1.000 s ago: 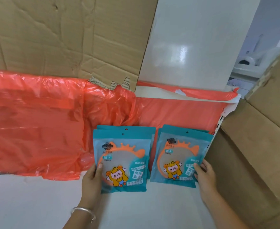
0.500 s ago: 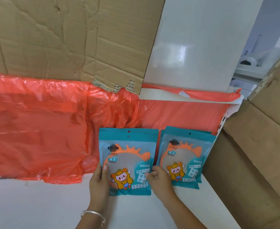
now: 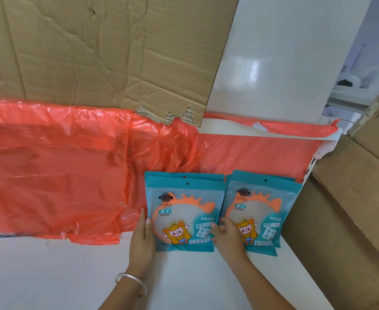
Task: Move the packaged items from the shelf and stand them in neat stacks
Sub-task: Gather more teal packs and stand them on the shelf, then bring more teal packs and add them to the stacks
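Gripping the left stack [image 3: 184,204] by its side edges, left hand [image 3: 142,240] borders white shelf [image 3: 72,276], right hand [image 3: 227,239] overlaps right stack [image 3: 262,211].

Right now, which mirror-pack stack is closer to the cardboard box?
The right stack, tilted slightly clockwise, beside the cardboard box. The left stack stands straighter, next to the orange plastic.

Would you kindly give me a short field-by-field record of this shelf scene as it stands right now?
surface: white shelf
left stack: teal mirror packets standing against the orange plastic sheet
right stack: same packets, close beside it on the right
left hand: grips the left stack's left edge, thumb on its front
right hand: fingers curled on the left stack's lower right edge
right of shelf: cardboard box
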Demonstrator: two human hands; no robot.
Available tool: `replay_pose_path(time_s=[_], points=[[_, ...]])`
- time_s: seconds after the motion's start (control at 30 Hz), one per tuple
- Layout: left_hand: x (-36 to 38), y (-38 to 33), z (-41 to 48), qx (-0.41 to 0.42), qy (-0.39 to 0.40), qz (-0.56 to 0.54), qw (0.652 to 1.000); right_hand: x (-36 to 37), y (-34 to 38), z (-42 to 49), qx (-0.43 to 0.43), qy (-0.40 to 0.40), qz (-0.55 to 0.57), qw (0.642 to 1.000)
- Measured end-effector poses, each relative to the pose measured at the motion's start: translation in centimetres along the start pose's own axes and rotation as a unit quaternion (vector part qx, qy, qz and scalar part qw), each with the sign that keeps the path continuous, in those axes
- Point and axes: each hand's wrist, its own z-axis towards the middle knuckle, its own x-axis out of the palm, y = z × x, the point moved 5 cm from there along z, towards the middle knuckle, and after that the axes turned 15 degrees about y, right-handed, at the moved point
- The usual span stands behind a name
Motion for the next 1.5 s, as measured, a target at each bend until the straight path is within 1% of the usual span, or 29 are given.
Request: replay_pose_path(time_s=[0.27,0.4,0.57,0.63,0.73,0.87,0.93,1.0,1.17,1.3,1.4,1.5], points=[[-1.0,-1.1,-0.6,-0.011,-0.033,0.062,0.997,-1.1,0.2,-0.7,-0.019,-0.005,0.011,1.000],[-1.4,-1.6,-1.6,-0.011,-0.037,0.059,0.998,-1.3,0.2,-1.5,-0.030,-0.016,-0.008,0.999],[-2.4,-2.3,-3.8,-0.011,-0.065,0.056,0.996,-0.8,0.6,-3.1,-0.046,-0.037,0.008,0.998],[-3.2,-2.1,-4.8,-0.015,-0.074,0.051,0.996,-0.1,1.1,-3.8,-0.064,-0.029,0.016,0.997],[-5.2,-1.8,-6.7,-0.024,-0.094,0.038,0.994,2.3,2.4,-4.9,-0.096,0.003,0.024,0.995],[-9.9,-1.7,-10.0,-0.037,-0.119,0.044,0.991,8.6,4.7,-6.3,-0.120,0.070,0.019,0.990],[-13.6,-1.9,-12.3,-0.041,-0.135,0.040,0.989,12.7,6.4,-7.6,-0.128,0.111,0.003,0.986],[-18.3,-2.2,-14.9,-0.047,-0.170,0.043,0.983,17.2,8.2,-9.0,-0.136,0.155,-0.008,0.979],[-32.1,-2.9,-24.5,-0.080,-0.292,0.033,0.952,30.9,12.9,-14.2,-0.147,0.273,-0.040,0.950],[-43.0,-4.3,-33.3,-0.080,-0.373,0.029,0.924,42.1,17.5,-19.9,-0.152,0.353,-0.043,0.922],[-50.0,-5.0,-38.9,-0.080,-0.417,0.039,0.905,49.1,21.1,-23.7,-0.154,0.396,-0.035,0.905],[-55.6,-5.2,-42.8,-0.080,-0.448,0.038,0.889,54.2,24.1,-27.0,-0.152,0.427,-0.017,0.891]])
